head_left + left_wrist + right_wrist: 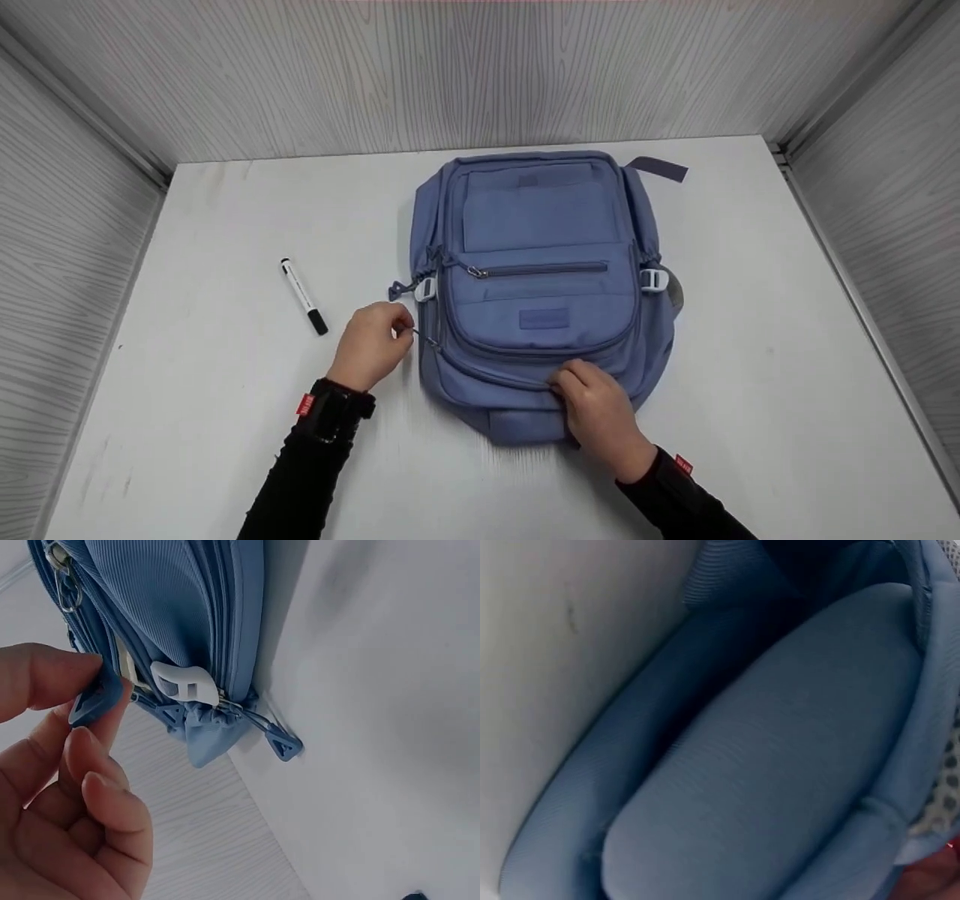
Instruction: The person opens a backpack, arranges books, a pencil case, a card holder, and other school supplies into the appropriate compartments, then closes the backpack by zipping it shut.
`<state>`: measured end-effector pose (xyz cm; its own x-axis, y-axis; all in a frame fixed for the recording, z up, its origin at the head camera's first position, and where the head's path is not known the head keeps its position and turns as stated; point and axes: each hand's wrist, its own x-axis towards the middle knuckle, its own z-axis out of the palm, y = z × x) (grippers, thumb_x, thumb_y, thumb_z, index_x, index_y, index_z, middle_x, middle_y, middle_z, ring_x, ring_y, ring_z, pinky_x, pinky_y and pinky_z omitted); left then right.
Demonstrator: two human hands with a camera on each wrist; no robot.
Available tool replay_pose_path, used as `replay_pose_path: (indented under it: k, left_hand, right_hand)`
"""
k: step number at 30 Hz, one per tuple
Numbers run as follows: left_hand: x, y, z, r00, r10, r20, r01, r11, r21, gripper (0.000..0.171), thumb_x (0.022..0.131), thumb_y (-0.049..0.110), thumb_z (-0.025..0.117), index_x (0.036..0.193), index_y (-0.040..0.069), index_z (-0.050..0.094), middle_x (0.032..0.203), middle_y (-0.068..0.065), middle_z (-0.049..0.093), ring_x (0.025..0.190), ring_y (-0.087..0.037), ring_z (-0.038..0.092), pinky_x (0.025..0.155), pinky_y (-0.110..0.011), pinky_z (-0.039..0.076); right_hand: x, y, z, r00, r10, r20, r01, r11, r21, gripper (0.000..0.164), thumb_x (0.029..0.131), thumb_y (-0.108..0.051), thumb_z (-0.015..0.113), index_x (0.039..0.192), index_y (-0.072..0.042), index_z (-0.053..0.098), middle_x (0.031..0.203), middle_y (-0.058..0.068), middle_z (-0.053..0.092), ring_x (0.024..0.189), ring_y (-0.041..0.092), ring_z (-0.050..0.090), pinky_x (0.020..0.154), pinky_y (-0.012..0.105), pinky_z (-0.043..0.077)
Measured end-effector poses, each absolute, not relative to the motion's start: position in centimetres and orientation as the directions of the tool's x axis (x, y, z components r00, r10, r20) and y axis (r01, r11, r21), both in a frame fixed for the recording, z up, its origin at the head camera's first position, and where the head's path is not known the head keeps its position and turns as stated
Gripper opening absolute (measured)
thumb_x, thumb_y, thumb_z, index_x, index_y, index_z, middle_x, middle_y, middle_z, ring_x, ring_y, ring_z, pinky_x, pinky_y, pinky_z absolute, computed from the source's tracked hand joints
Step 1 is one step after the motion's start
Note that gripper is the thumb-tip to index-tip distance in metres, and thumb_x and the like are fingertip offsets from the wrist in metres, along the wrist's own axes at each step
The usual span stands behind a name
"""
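Observation:
A blue backpack [544,217] lies front side up on the white table. At its lower left side my left hand [371,341] pinches a zipper pull [96,701] between thumb and forefinger, its cord stretched toward the metal slider. My right hand [600,412] pinches the fabric edge along the curved zipper at the bottom of the bag's front. In the right wrist view, blue bag fabric [772,742] fills most of the picture, and only a bit of a finger [930,877] shows at the lower right corner.
To the left of the bag lies a white marker [304,296] with a black cap. White buckles [654,280] sit on the bag's sides, and a dark strap [660,168] sticks out at its top right. Wood-grain panels [465,75] enclose the table at the back and sides.

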<state>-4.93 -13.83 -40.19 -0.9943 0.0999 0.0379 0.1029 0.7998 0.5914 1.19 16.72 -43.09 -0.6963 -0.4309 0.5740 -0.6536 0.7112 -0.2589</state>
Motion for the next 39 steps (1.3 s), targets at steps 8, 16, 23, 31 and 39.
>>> replay_pose_path:
  k: [8,16,23,31,39]
  left_hand:
    - [-9.5,-13.8,-40.0,-0.992,0.089,0.092,0.124,0.839,0.529,0.009,0.084,-0.001,0.062,0.087,-0.003,0.07,0.085,-0.017,0.069,0.08,-0.033,0.064,0.073,-0.044,0.053]
    - [-13.7,-13.2,-40.3,-0.986,-0.018,0.165,0.067,0.866,0.495,0.011,0.089,-0.001,0.059,0.088,-0.005,0.069,0.085,-0.022,0.067,0.082,-0.037,0.066,0.071,-0.046,0.054]
    - [-15.4,-11.8,-41.1,-0.96,-0.097,0.262,0.032,0.892,0.45,0.012,0.092,-0.003,0.056,0.082,-0.007,0.062,0.08,-0.025,0.064,0.077,-0.041,0.068,0.067,-0.048,0.056]
    - [-16.2,-11.2,-41.0,-0.952,-0.112,0.286,0.016,0.911,0.411,0.011,0.088,-0.006,0.053,0.084,-0.009,0.063,0.081,-0.027,0.065,0.078,-0.042,0.069,0.067,-0.05,0.057]
    - [-15.8,-12.3,-40.9,-0.993,-0.072,0.098,-0.024,0.903,0.43,0.009,0.084,-0.004,0.056,0.079,-0.005,0.063,0.086,-0.027,0.069,0.083,-0.042,0.069,0.07,-0.052,0.056]
  right_hand:
    - [1.0,16.9,-43.3,-0.692,-0.433,0.578,-0.668,0.688,-0.283,0.021,0.076,0.009,0.075,0.083,-0.006,0.063,0.081,0.002,0.06,0.074,0.014,0.06,0.069,0.027,0.052]
    - [1.0,17.0,-43.5,-0.702,-0.432,0.566,-0.663,0.686,-0.3,0.022,0.076,0.009,0.076,0.083,-0.007,0.063,0.081,0.001,0.059,0.074,0.013,0.06,0.069,0.026,0.052]
    - [1.1,17.1,-43.3,-0.706,-0.429,0.563,-0.663,0.68,-0.313,0.023,0.075,0.008,0.076,0.083,-0.008,0.063,0.081,0.001,0.058,0.074,0.012,0.06,0.069,0.026,0.051]
    - [1.1,17.1,-43.3,-0.711,-0.424,0.561,-0.664,0.667,-0.338,0.023,0.075,0.01,0.076,0.082,-0.007,0.063,0.081,0.001,0.059,0.074,0.012,0.06,0.07,0.026,0.051]
    - [0.9,17.2,-43.5,-0.7,-0.42,0.578,-0.676,0.65,-0.346,0.024,0.075,0.01,0.076,0.083,-0.007,0.063,0.081,0.001,0.059,0.074,0.012,0.059,0.069,0.025,0.05]
